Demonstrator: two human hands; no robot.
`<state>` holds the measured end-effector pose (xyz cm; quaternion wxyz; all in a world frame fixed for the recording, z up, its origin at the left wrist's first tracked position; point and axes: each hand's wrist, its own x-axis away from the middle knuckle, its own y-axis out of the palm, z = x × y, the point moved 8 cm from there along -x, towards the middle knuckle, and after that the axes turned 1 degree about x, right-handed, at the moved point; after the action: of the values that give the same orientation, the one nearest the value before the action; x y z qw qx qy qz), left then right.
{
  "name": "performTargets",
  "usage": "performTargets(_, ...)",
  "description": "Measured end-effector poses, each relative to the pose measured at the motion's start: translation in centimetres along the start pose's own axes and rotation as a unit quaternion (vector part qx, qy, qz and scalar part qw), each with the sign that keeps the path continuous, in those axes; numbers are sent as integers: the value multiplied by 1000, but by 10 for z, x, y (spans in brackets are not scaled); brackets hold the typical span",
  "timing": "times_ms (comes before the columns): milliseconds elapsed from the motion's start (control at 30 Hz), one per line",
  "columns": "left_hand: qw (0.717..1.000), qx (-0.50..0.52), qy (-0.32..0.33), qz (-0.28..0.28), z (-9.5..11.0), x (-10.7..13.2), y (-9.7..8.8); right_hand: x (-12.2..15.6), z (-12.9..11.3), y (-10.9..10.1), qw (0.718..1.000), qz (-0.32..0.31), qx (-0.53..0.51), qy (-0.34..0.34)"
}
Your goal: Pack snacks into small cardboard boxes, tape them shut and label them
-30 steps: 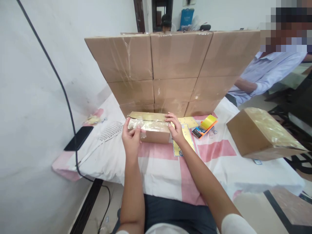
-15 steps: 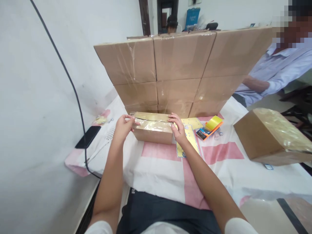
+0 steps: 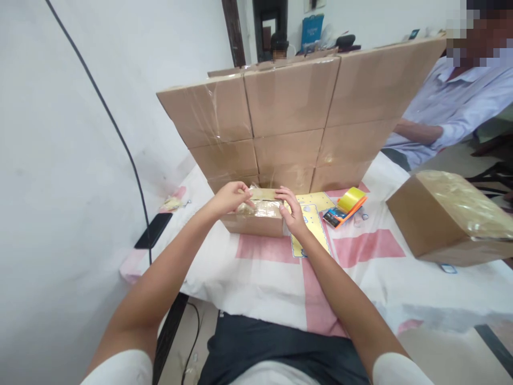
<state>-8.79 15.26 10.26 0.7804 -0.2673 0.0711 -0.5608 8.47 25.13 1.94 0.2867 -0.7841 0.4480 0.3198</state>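
A small cardboard box [image 3: 256, 225] sits before me, shiny clear packing tape [image 3: 262, 208] running along its top seam. Over the left part of that top, my left hand [image 3: 234, 198] is closed in a pinch on what looks like a loose strip of the tape; its fingertips are partly hidden. My right hand [image 3: 292, 211] grips the box's right end, with its fingers on the top and the thumb nearer me. To the right lies a tape dispenser [image 3: 345, 208] with a yellow roll, apart from both hands.
Stacked cardboard boxes [image 3: 288, 96] form a wall behind the work. A larger taped box [image 3: 425, 219] stands at right. A black phone [image 3: 154, 231] lies by the left wall near a hanging cable [image 3: 116, 125]. A person in a light shirt [image 3: 460, 107] is at far right.
My left hand has moved right, from the small box's left end to over its top, with the tape lifting there. My right hand stays on the right end.
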Motion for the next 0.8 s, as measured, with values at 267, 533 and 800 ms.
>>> performTargets(267, 987, -131, 85, 31, 35, 2, -4, 0, 3, 0, 1000, 4, -1, 11)
performTargets(533, 997, 13, 80, -19, 27, -7, 15, -1, 2, -1, 1000, 8, -19, 17)
performTargets(800, 995, 102, -12, -19, 2, -27, 38, -1, 4, -1, 999, 18, -29, 22)
